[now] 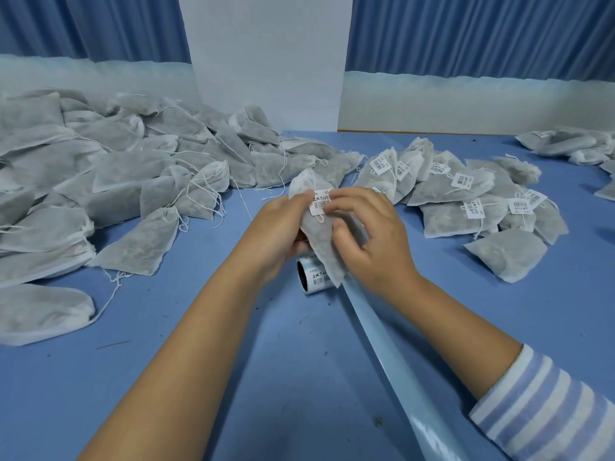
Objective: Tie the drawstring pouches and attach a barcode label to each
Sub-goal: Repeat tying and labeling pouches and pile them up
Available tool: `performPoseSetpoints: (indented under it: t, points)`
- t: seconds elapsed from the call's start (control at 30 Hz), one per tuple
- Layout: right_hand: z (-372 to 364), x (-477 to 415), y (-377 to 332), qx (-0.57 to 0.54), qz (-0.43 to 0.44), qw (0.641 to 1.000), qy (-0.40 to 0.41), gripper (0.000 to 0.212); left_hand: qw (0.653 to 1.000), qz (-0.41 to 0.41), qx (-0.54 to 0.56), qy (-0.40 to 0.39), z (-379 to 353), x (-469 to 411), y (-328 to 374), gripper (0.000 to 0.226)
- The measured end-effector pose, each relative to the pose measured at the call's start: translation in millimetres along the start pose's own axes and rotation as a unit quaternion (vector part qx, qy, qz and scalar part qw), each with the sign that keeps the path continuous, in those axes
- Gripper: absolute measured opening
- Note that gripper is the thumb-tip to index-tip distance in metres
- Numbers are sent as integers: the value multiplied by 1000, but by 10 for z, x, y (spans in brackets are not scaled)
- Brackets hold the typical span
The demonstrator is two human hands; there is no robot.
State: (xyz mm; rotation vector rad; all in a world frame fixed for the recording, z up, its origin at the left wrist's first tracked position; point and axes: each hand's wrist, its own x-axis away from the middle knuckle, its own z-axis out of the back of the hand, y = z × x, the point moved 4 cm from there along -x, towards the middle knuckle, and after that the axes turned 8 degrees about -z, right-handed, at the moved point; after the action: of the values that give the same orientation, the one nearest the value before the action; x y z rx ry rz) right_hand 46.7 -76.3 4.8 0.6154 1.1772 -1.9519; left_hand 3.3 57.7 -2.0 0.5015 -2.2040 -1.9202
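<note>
The small grey non-woven drawstring pouch [320, 242] is up off the table, held between my two hands just above the middle of the work area, its mouth pointing away from me and its bottom corner hanging towards me. A white barcode label [320, 203] sits on its upper part, over a loop of the string.

My left hand [280, 235] grips the pouch from the left, fingers curled behind it and the thumb at the label's edge. My right hand [372, 235] comes in from the right, fingertips pressing on the label and the thumb pinching the fabric below (both forearms angle inward, meeting at the pouch).

Just under the pouch lies a small roll of printed white labels [312, 278] on the blue table [259, 377], with a glossy pale-blue backing strip [392, 344] running back towards me.

A heap of unlabelled grey pouches [116, 174] lies to the left; a cluster of labelled pouches [466, 201] lies to the right.
</note>
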Motion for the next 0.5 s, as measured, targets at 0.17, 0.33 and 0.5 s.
performPoseSetpoints:
  t: [0.17,0.33,0.5]
  points:
    - [-1,-2,9,23,-5,1000,-8,31,999,2,38,5,14,1,30,27]
    - [-34,-18,12,16,2,998,-59,38,999,-9,48,-20,27,18,63,31]
    - [-51,-18,62,32,-7,996,-86,39,996,15,79,-31,21,14,38,31]
